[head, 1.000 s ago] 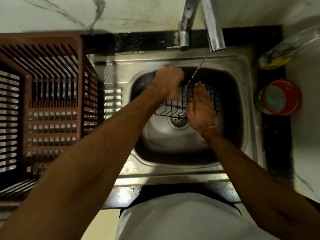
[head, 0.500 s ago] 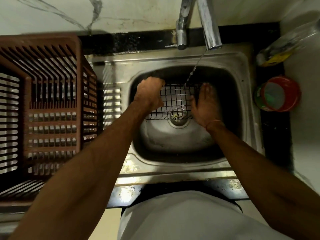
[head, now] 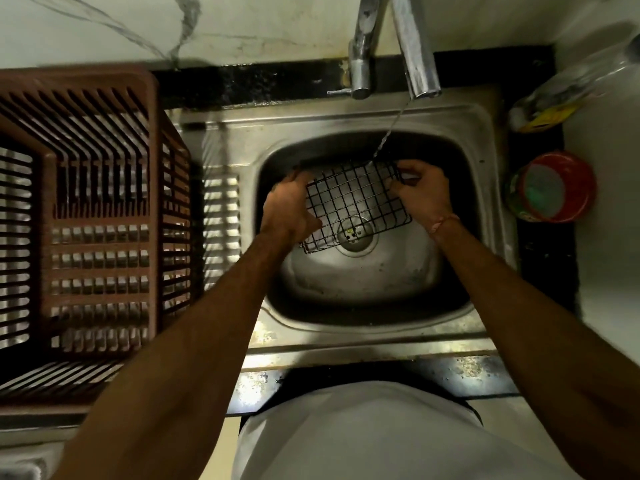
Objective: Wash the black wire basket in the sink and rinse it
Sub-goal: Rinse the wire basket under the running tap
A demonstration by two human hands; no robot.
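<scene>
The black wire basket (head: 356, 206) hangs tilted over the steel sink (head: 346, 282), its grid bottom facing me above the drain (head: 355, 233). My left hand (head: 289, 209) grips its left edge. My right hand (head: 424, 192) pinches its upper right corner with curled fingers. A thin stream of water runs from the tap (head: 417, 50) and lands on the basket's top right edge.
A brown slatted plastic crate (head: 90, 216) fills the counter on the left. On the right stand a red-rimmed round container (head: 554, 187) and a clear bottle (head: 568, 95) lying on its side. The marble wall is behind the tap.
The basket has turned so its grid bottom faces me. My right hand went from lying flat against it to pinching its right corner; my left hand shifted lower along the left edge.
</scene>
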